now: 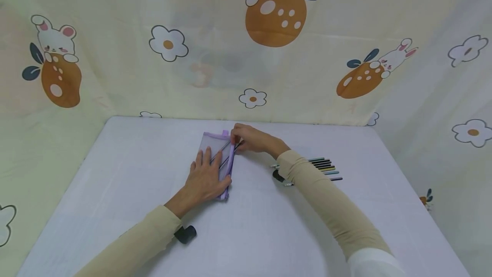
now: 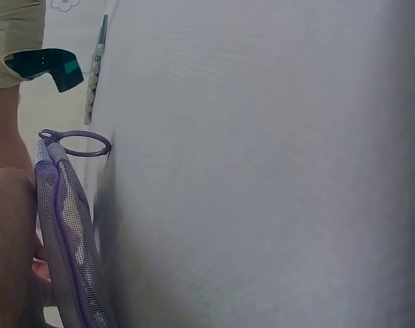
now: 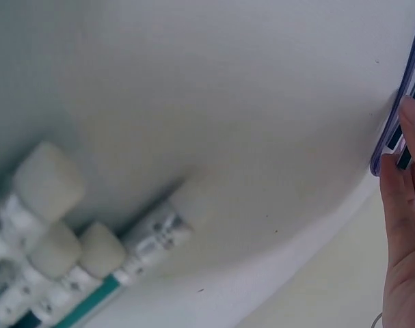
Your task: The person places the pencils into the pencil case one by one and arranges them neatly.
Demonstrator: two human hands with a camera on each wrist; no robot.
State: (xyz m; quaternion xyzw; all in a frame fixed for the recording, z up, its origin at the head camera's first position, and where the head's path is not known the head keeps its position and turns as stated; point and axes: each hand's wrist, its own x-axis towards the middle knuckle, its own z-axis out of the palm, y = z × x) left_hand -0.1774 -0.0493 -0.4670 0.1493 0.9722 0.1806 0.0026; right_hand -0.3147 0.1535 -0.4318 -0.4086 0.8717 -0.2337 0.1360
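Observation:
A purple mesh zip pencil case (image 1: pixel 209 140) lies on the white table, with dark pencils (image 1: pixel 226 157) partly inside it. My left hand (image 1: pixel 205 178) presses on the case, fingers spread and fairly straight. At the case's upper right edge, my right hand (image 1: pixel 251 138) pinches the pencils at the opening. In the right wrist view, two dark pencil ends (image 3: pixel 404 160) show between the thumb and fingers. The left wrist view shows the case's zip side (image 2: pixel 70 232) with a purple ring (image 2: pixel 84 143) at its end. Most of the left fingers are hidden there.
Several more pencils (image 1: pixel 324 165) lie side by side to the right, partly behind the right forearm. Their white eraser ends (image 3: pixel 50 181) appear close up and blurred in the right wrist view. A patterned curtain (image 1: pixel 215 76) hangs behind the table.

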